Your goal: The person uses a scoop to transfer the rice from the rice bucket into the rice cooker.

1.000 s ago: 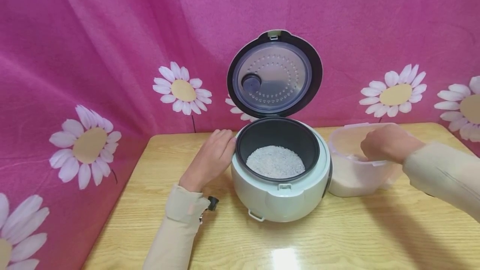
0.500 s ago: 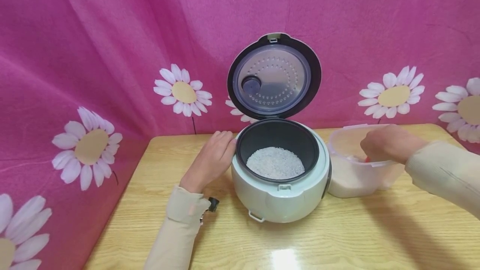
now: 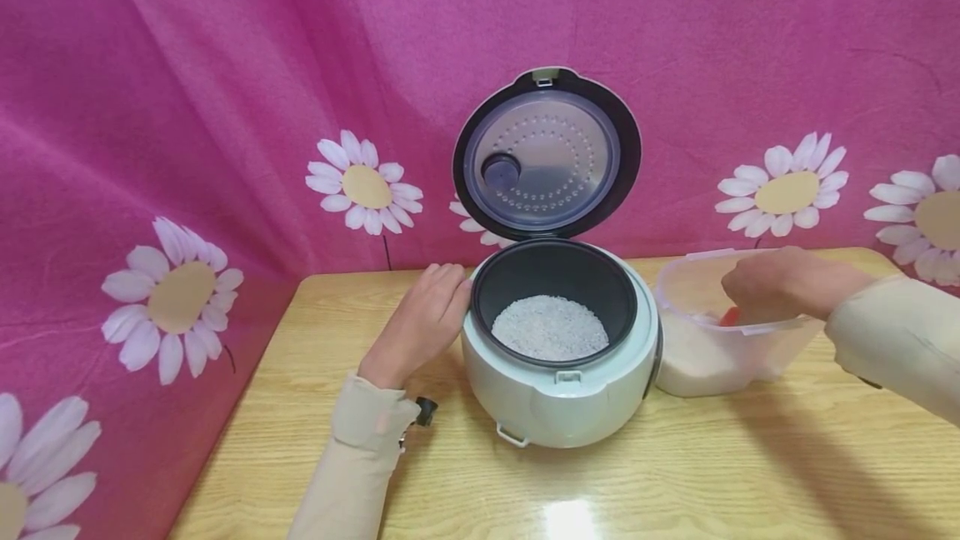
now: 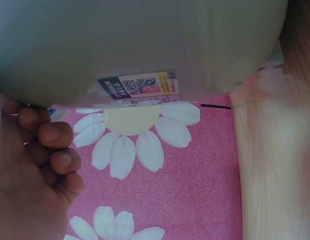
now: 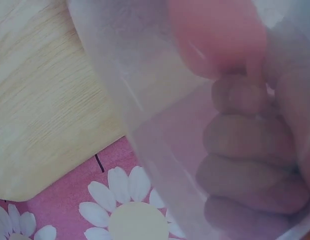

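Observation:
In the head view, a pale green rice cooker (image 3: 562,407) stands with its lid (image 3: 547,158) raised and a layer of white rice (image 3: 551,328) in its dark inner pot (image 3: 551,261). My left hand (image 3: 420,315) rests against the cooker's left side, thumb at the rim; the left wrist view shows its fingers (image 4: 56,134) loosely curled beside the cooker's body. Inside a clear plastic container (image 3: 712,373) to the cooker's right, my right hand (image 3: 783,282) grips a red scoop (image 5: 220,35). Its curled fingers (image 5: 245,137) show through the container wall; the scoop's far end is cut off there.
The container holds more white rice and sits close beside the cooker on a wooden table (image 3: 637,490). Behind and to the left hangs a pink cloth (image 3: 300,48) with daisies. A small black object (image 3: 425,412) shows at my left cuff.
My right hand has turned and its forearm has shifted slightly right, bringing more of the red scoop into sight above the rice. The left hand stays on the cooker.

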Action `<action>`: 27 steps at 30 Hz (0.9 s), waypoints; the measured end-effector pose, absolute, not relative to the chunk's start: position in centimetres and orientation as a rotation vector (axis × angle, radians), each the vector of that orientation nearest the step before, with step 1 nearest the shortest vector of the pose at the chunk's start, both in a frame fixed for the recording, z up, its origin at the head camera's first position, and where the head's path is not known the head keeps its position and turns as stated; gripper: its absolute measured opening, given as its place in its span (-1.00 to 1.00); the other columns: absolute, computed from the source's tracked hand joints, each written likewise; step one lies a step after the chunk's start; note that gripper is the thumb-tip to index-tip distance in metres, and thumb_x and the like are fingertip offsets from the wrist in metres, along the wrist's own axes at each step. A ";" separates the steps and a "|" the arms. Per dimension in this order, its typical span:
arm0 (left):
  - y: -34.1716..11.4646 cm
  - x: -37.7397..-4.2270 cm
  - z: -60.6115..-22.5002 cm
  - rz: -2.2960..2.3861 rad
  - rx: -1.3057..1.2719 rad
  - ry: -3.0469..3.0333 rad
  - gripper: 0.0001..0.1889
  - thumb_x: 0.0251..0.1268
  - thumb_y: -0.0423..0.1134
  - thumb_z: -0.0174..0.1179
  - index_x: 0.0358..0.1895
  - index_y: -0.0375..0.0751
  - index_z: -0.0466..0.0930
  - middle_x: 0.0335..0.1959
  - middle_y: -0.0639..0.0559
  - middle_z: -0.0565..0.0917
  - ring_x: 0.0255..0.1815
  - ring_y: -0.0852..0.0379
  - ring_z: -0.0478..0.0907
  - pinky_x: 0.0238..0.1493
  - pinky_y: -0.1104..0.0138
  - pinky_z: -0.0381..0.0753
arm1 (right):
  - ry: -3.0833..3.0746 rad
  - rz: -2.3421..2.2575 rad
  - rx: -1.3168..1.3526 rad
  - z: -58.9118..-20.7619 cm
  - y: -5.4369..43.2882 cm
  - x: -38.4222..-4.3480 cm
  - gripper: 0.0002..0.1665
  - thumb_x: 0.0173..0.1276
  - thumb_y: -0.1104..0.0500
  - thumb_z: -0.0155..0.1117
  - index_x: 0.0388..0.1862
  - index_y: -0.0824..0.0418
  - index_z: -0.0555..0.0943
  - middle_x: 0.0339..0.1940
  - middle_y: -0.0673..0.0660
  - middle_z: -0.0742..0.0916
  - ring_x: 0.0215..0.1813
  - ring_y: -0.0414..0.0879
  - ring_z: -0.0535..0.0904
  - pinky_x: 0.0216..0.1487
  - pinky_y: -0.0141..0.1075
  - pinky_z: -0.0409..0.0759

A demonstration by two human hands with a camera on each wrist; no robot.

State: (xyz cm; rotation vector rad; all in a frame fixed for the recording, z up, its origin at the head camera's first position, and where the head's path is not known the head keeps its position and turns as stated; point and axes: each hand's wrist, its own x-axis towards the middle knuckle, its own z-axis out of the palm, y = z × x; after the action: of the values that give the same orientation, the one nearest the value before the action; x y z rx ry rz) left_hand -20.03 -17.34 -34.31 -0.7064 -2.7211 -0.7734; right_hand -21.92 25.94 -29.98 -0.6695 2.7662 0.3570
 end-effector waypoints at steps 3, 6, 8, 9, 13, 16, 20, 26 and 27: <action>-17.3 -20.0 -34.3 -0.774 -0.706 -2.721 -0.76 0.60 -0.06 -0.06 -0.04 -0.08 0.55 -0.22 0.05 0.56 -0.07 0.08 0.42 0.04 0.21 0.56 | 2.770 0.323 -0.655 -30.0 26.0 -22.0 -0.67 0.30 -0.08 0.38 -0.56 0.02 0.54 -0.62 -0.06 0.50 -0.50 -0.15 0.39 -0.50 -0.25 0.33; -17.4 -20.0 -34.2 -0.771 -0.708 -2.718 -0.77 0.60 -0.07 -0.06 -0.05 -0.07 0.55 -0.23 0.05 0.56 -0.08 0.09 0.42 0.03 0.21 0.56 | 2.783 0.313 -0.666 -30.1 26.1 -22.0 -0.66 0.30 -0.09 0.38 -0.56 0.03 0.54 -0.62 -0.06 0.49 -0.51 -0.16 0.39 -0.50 -0.24 0.34; -17.4 -20.0 -34.2 -0.767 -0.715 -2.715 -0.77 0.60 -0.08 -0.07 -0.06 -0.08 0.55 -0.24 0.05 0.56 -0.08 0.09 0.42 0.03 0.21 0.56 | 2.787 0.307 -0.684 -30.2 26.3 -22.0 -0.66 0.30 -0.11 0.38 -0.54 0.03 0.55 -0.61 -0.06 0.50 -0.50 -0.16 0.39 -0.50 -0.24 0.36; -17.4 -20.0 -34.2 -0.765 -0.717 -2.713 -0.77 0.60 -0.08 -0.07 -0.06 -0.08 0.55 -0.25 0.05 0.55 -0.09 0.09 0.42 0.03 0.21 0.55 | 2.787 0.294 -0.692 -30.2 26.4 -22.1 -0.66 0.31 -0.11 0.38 -0.53 0.03 0.56 -0.61 -0.07 0.51 -0.50 -0.17 0.39 -0.50 -0.25 0.37; -17.3 -20.0 -34.2 -0.768 -0.719 -2.713 -0.77 0.61 -0.08 -0.07 -0.07 -0.08 0.55 -0.25 0.05 0.55 -0.09 0.09 0.41 0.03 0.22 0.54 | 2.769 0.193 -0.740 -30.5 26.6 -22.3 -0.62 0.33 -0.14 0.38 -0.57 0.02 0.57 -0.66 -0.13 0.47 -0.55 -0.23 0.36 -0.51 -0.32 0.32; -17.3 -20.0 -34.3 -0.773 -0.717 -2.713 -0.77 0.60 -0.08 -0.06 -0.06 -0.08 0.55 -0.25 0.06 0.55 -0.09 0.09 0.41 0.02 0.22 0.54 | 2.767 0.138 -0.777 -30.7 26.7 -22.4 -0.58 0.34 -0.15 0.38 -0.63 0.00 0.57 -0.69 -0.15 0.43 -0.59 -0.26 0.31 -0.53 -0.35 0.27; -17.3 -20.1 -34.3 -0.755 -0.737 -2.689 -0.78 0.60 -0.10 -0.07 -0.09 -0.09 0.54 -0.27 0.04 0.55 -0.11 0.09 0.41 0.02 0.22 0.52 | 2.787 0.113 -0.780 -30.9 26.6 -22.3 -0.57 0.34 -0.17 0.36 -0.65 -0.02 0.57 -0.70 -0.16 0.43 -0.58 -0.25 0.31 -0.52 -0.34 0.26; -17.3 -20.2 -34.4 -0.723 -0.781 -2.643 -0.77 0.61 -0.14 -0.11 -0.17 -0.12 0.52 -0.32 0.02 0.53 -0.15 0.07 0.40 0.04 0.20 0.48 | 2.795 0.057 -0.764 -31.1 26.4 -22.3 -0.59 0.33 -0.14 0.33 -0.70 -0.09 0.55 -0.72 -0.20 0.46 -0.58 -0.29 0.31 -0.51 -0.37 0.26; -17.3 -20.2 -34.4 -0.725 -0.780 -2.644 -0.77 0.61 -0.14 -0.10 -0.17 -0.11 0.52 -0.32 0.02 0.53 -0.15 0.07 0.40 0.04 0.20 0.49 | 2.799 0.047 -0.757 -31.2 26.4 -22.3 -0.58 0.33 -0.13 0.32 -0.71 -0.10 0.54 -0.73 -0.21 0.44 -0.59 -0.30 0.29 -0.52 -0.38 0.23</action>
State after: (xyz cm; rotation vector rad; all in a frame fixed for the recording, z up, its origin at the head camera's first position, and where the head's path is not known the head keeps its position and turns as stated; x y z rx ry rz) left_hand -20.19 -17.31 -34.37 -0.7803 -2.6437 -0.7254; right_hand -22.28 26.36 -31.21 -0.7568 2.7991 0.0467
